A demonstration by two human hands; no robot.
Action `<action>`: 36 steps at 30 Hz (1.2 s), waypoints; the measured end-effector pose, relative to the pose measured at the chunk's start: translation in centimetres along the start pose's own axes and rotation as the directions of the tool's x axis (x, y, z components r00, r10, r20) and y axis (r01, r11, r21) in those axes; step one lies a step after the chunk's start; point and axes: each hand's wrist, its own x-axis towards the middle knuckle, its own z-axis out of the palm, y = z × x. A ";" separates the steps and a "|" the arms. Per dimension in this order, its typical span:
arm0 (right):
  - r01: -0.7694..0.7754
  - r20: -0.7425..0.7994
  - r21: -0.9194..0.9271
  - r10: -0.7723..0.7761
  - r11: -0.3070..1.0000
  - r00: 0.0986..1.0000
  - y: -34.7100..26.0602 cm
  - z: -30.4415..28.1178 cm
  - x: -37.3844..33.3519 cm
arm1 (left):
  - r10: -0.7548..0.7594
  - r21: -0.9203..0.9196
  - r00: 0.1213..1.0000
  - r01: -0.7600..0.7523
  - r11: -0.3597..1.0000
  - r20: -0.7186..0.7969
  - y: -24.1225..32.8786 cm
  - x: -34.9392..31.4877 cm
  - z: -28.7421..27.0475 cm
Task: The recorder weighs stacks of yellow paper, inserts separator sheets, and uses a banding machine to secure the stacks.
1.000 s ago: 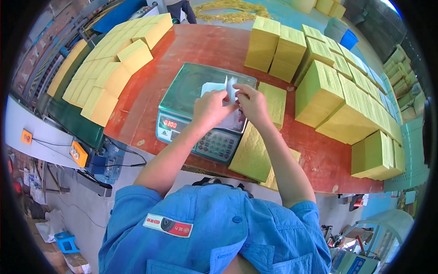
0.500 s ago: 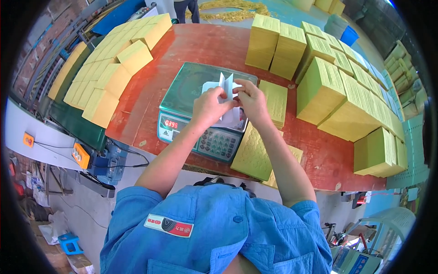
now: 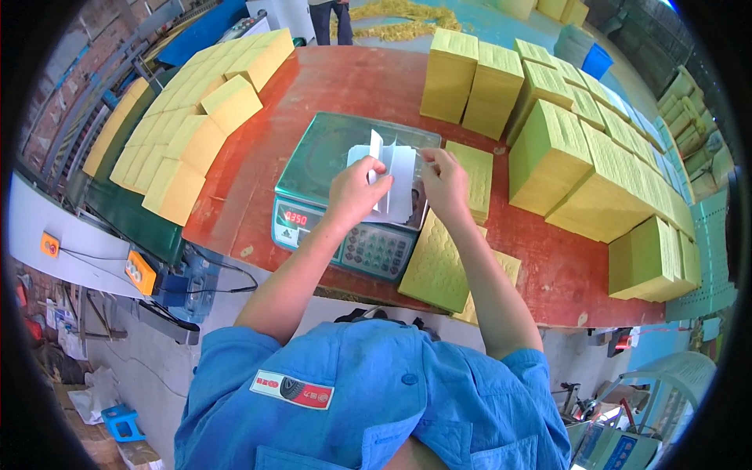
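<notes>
Left hand [image 3: 359, 192]: we are pinching a raised white sheet [image 3: 376, 146] between thumb and fingers, nearly closed.
Right hand [image 3: 444, 186]: we are keeping its fingers half-curled at the right edge of the scale [image 3: 312, 154]; we cannot tell whether they are gripping anything.
White sheets [image 3: 403, 178]: these are lying on the scale's platform, between our hands.
Bench [image 3: 254, 157]: its red top is carrying the scale, and yellow stacks [image 3: 548, 157] are standing to the right.
</notes>
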 end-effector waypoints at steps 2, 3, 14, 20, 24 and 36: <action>-0.096 0.097 0.155 0.081 0.983 0.992 -0.9 -0.2 -0.1 | 0.000 -0.023 1.000 0.000 1.000 -0.010 -0.1 -0.1 0.0; -0.263 0.222 0.266 0.207 0.927 0.953 -1.5 -0.2 -0.2 | 0.000 -0.049 1.000 -0.001 0.999 -0.017 -0.2 -0.1 0.0; -0.209 0.159 0.042 0.200 0.977 0.967 -1.3 2.1 1.0 | 0.021 -0.072 0.994 -0.029 0.997 -0.111 -0.3 0.0 -2.6; -0.195 -0.099 0.156 0.211 0.968 0.972 -0.6 -1.0 0.4 | 0.092 -0.298 0.965 -0.165 0.940 -0.245 4.9 -1.6 -7.6; -0.195 -0.158 0.296 0.249 0.935 0.956 0.5 -6.9 -1.3 | 0.001 -0.427 0.967 -0.114 0.897 -0.256 7.1 -1.5 -7.8; -0.370 -0.388 0.117 0.386 0.921 0.837 19.4 -30.0 -15.6 | 0.543 -0.056 0.834 -0.540 0.840 0.096 22.1 -2.0 6.1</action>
